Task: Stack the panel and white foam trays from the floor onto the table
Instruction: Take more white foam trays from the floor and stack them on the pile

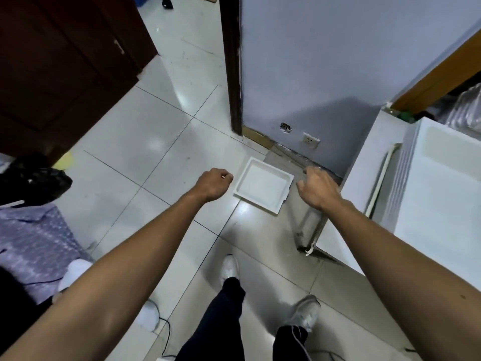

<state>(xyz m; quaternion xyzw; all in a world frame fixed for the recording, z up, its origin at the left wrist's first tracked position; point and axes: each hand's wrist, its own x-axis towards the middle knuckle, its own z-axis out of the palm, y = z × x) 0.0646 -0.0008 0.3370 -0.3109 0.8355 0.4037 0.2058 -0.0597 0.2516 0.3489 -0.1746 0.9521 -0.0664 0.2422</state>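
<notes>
A white foam tray [263,187] lies flat on the tiled floor near the wall corner, its hollow side up. My left hand [214,185] hovers just left of the tray, curled into a loose fist with nothing in it. My right hand [317,188] is stretched out to the tray's right, fingers bent and apart, empty. On the right stands a white table [364,178], and on it rests a large white panel or tray [447,194]. Both arms reach forward and down.
A dark wooden door [65,69] and a door frame [231,63] stand ahead. Black bag and patterned cloth [33,230] lie at the left. My feet in white shoes [230,267] stand on the tiles; a cable [166,334] runs near them.
</notes>
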